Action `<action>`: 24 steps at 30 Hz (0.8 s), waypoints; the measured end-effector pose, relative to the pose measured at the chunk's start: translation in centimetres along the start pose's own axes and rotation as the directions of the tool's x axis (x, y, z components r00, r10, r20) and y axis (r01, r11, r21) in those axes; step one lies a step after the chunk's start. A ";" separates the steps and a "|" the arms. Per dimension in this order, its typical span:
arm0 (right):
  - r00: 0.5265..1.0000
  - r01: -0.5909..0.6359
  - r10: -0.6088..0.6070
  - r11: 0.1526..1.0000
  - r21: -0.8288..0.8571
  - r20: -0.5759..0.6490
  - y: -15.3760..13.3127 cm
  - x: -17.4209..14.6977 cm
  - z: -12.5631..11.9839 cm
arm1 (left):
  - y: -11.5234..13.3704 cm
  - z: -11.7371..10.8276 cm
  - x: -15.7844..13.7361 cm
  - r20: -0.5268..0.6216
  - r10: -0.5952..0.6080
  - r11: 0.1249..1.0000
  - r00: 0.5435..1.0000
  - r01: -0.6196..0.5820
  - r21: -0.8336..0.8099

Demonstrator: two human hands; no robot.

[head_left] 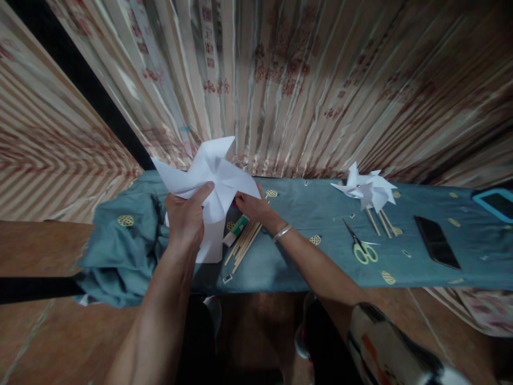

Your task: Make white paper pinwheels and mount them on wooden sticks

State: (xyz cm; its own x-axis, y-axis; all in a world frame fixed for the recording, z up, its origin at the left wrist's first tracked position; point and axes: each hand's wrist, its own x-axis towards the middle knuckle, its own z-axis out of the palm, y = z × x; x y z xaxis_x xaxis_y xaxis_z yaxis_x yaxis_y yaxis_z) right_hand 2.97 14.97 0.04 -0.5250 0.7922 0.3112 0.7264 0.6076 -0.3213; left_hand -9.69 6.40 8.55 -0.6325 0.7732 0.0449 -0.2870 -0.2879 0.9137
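Observation:
A white paper pinwheel [218, 174] is gripped at its left by my left hand [186, 216], whose thumb presses near its centre. My right hand [251, 206] is at the pinwheel's lower right, partly behind a blade. Its fingers are curled together; a bit of pink shows beside them, but what they hold is hidden. Beneath my hands lie a stack of white paper [210, 246], a green-and-white eraser-like block [236, 231] and several thin wooden sticks [245, 247].
On the blue-green cloth [288, 267] to the right lie several white pinwheels on sticks [372, 190], scissors with pale green handles [364, 250], a black phone [436, 241] and a blue-framed device [496, 204]. Cloth bunches up at left [124, 251]. A patterned curtain [280, 91] hangs behind.

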 end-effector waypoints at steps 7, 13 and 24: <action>0.969 -0.103 0.159 0.955 0.279 -0.188 -0.2 -1.7 -2.4 | 0.1 -0.1 0.0 0.017 0.021 1.000 1.000 -0.021 -0.010; 0.927 -0.173 0.310 0.854 0.491 -0.211 2.1 -10.1 -5.3 | -0.5 1.0 -1.0 0.066 -0.001 0.999 0.998 0.003 -0.043; 0.917 -0.330 0.344 0.938 0.103 -0.202 7.7 -20.7 -8.1 | -4.2 3.4 -6.1 0.258 -0.257 0.966 0.931 0.239 0.098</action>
State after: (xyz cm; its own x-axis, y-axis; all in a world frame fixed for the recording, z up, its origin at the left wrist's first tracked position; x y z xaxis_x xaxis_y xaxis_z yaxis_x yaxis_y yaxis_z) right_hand 23.01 2.75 -1.68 -0.1418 0.9241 0.3549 0.8094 0.3146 -0.4959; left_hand -2.17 4.85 5.87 -0.3296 0.9399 -0.0888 -0.3580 -0.0374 0.9330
